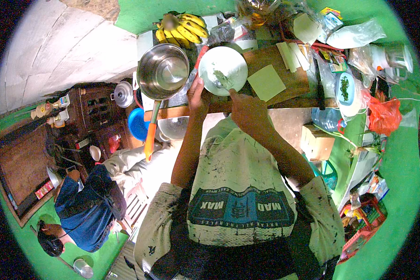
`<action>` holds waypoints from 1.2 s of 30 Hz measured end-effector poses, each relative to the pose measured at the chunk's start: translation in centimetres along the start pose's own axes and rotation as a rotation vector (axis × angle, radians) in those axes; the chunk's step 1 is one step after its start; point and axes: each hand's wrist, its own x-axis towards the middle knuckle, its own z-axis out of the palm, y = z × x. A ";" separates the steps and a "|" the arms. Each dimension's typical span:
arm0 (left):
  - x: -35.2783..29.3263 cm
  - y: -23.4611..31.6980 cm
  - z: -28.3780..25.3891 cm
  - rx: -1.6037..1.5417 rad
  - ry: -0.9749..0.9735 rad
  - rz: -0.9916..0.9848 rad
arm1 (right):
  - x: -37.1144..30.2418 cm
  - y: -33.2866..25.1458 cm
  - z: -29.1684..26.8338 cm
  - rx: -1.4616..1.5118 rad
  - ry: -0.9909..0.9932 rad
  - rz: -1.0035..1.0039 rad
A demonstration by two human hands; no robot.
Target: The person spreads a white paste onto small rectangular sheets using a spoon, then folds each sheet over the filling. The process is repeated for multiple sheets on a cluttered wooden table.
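A white bowl (237, 65) stands near the front edge of the table, with a little pale, greenish food at its bottom. My left hand (198, 99) grips the bowl at its near left rim, fingers partly hidden. My right hand (248, 109) is closed around the handle of a spoon (225, 80), whose head rests in the food inside the bowl. Left of the bowl sits a steel saucepan (163, 70); its orange-ended handle (150, 140) sticks out past the table edge. A red handle-like thing (201, 58) lies between saucepan and bowl.
Bananas (182, 30) lie behind the saucepan. A yellow-green paper square (266, 83) is right of the bowl. Farther right are a light-blue dish (345, 87) of chopped greens and a red plastic bag (382, 112). Another person (91, 205) sits at the lower left.
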 end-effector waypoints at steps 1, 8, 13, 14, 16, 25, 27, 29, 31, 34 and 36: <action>0.0 -0.1 -0.1 0.016 -0.001 0.025 | 0.3 0.1 -0.1 -0.021 -0.024 0.041; -0.3 0.3 0.5 0.223 0.019 0.139 | -0.1 1.4 -2.6 -0.017 -0.034 -0.011; 0.4 -1.1 -0.8 0.132 0.005 0.123 | 0.7 3.7 -2.3 -0.068 -0.087 -0.070; 0.5 -1.2 -1.0 0.147 -0.004 0.132 | 0.9 4.1 -2.5 -0.089 -0.076 -0.066; 0.0 -0.9 -0.6 0.145 0.014 0.121 | 1.1 4.3 -3.3 -0.128 -0.057 -0.059; -0.2 -0.2 0.6 0.146 0.009 0.147 | 2.7 6.6 -3.1 -0.228 -0.043 -0.181; 0.0 -0.5 0.2 0.180 0.015 0.180 | 2.4 6.6 -3.9 -0.240 -0.052 -0.245; -0.3 0.1 0.6 0.309 0.023 0.222 | 1.6 5.8 -5.1 -0.254 -0.118 -0.280; -0.3 -0.3 0.3 0.297 0.025 0.213 | 1.4 5.0 -6.2 -0.290 -0.223 -0.278; -0.1 -0.4 0.4 0.294 0.027 0.239 | 4.3 7.1 -5.5 -0.387 -0.158 -0.321; 0.0 -0.2 0.9 0.269 0.005 0.238 | 6.5 10.4 -3.9 -0.327 0.097 -0.503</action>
